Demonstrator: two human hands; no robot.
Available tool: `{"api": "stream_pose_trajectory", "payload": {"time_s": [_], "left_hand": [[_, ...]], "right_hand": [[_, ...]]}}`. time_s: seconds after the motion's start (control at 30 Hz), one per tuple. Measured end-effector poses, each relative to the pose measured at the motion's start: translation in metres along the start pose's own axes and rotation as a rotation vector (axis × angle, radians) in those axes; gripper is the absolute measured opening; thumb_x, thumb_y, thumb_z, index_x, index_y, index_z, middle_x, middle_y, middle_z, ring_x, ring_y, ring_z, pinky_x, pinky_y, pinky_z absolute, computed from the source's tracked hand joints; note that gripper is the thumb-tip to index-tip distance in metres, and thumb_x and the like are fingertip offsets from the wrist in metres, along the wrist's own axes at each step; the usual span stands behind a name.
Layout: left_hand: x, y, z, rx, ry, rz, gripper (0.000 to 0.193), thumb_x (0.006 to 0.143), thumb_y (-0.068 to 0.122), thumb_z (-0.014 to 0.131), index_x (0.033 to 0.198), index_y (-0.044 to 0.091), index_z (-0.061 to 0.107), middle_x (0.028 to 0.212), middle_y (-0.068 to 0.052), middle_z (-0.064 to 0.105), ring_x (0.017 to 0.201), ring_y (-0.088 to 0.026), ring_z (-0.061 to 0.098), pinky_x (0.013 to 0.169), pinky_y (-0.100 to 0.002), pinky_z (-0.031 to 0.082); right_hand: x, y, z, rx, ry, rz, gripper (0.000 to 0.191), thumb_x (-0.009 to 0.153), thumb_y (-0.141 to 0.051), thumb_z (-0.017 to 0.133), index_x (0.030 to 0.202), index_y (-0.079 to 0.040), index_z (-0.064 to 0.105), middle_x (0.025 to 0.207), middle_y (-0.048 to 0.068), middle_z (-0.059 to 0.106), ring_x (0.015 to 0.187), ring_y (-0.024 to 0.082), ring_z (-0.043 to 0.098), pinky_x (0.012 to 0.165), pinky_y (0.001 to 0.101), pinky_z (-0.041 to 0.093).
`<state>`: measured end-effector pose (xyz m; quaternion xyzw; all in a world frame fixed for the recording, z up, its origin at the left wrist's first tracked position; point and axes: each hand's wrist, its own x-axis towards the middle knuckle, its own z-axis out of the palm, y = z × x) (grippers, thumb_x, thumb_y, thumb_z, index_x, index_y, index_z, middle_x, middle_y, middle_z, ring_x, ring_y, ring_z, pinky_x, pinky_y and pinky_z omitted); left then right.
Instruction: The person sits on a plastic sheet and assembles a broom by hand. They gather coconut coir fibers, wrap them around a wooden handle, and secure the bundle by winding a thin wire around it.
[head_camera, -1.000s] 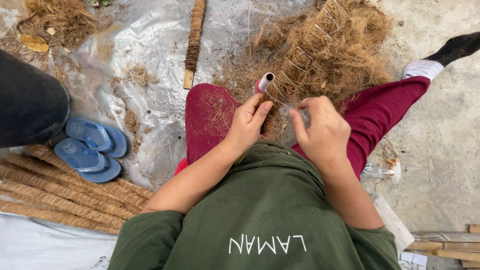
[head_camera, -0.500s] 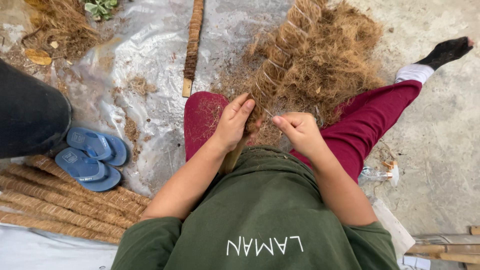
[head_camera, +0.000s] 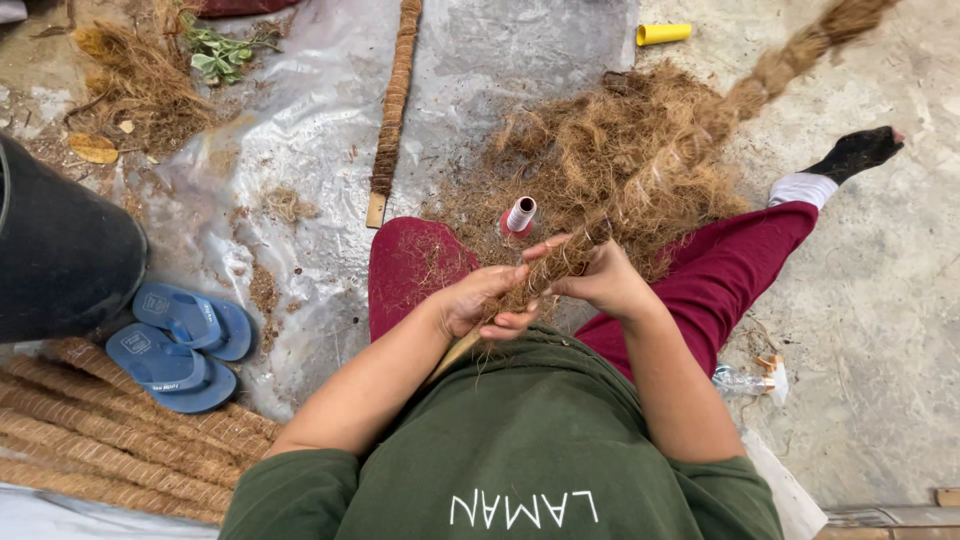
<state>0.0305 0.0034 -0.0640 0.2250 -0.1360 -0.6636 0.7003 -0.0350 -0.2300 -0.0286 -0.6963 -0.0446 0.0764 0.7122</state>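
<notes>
I sit on the ground with a long stick wrapped in brown coconut fibre (head_camera: 760, 75) running from my lap up to the far right. My left hand (head_camera: 480, 300) closes around its near end, where bare wood shows below the fibre. My right hand (head_camera: 598, 278) grips the wrapped part just beyond, fingers curled over it. A red and white thread spool (head_camera: 518, 216) stands by my left knee. A heap of loose brown fibre (head_camera: 610, 160) lies between my legs.
A finished fibre-wrapped stick (head_camera: 392, 105) lies on the plastic sheet ahead. More wrapped sticks (head_camera: 110, 440) are stacked at lower left beside blue sandals (head_camera: 180, 340) and a black tub (head_camera: 60, 250). A yellow spool (head_camera: 664, 34) lies at the top.
The fibre-wrapped stick has swung out to the far right. Both hands have come together on its near end, and the spool is uncovered again.
</notes>
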Motion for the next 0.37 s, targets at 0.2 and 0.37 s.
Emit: {"api": "stream_pose_trajectory", "payload": {"time_s": [0.2, 0.37], "left_hand": [[0.008, -0.034, -0.018, -0.267, -0.191, 0.011, 0.047, 0.110, 0.049, 0.053, 0.107, 0.003, 0.056, 0.065, -0.001, 0.047, 0.043, -0.010, 0.043, 0.038, -0.023, 0.033], [0.008, -0.034, -0.017, -0.135, -0.078, -0.020, 0.058, 0.103, 0.055, 0.048, 0.117, -0.001, 0.055, 0.094, -0.019, 0.065, 0.083, -0.034, 0.067, 0.078, -0.044, 0.056]], "right_hand": [[-0.002, 0.016, 0.001, 0.179, -0.065, 0.061, 0.025, 0.079, 0.006, 0.081, 0.103, 0.008, 0.073, 0.099, 0.013, 0.078, 0.092, 0.019, 0.075, 0.085, 0.0340, 0.061], [-0.002, 0.015, -0.005, 0.035, -0.089, 0.049, 0.030, 0.078, 0.005, 0.083, 0.105, 0.009, 0.072, 0.098, 0.014, 0.079, 0.090, 0.020, 0.074, 0.084, 0.0353, 0.061]]}}
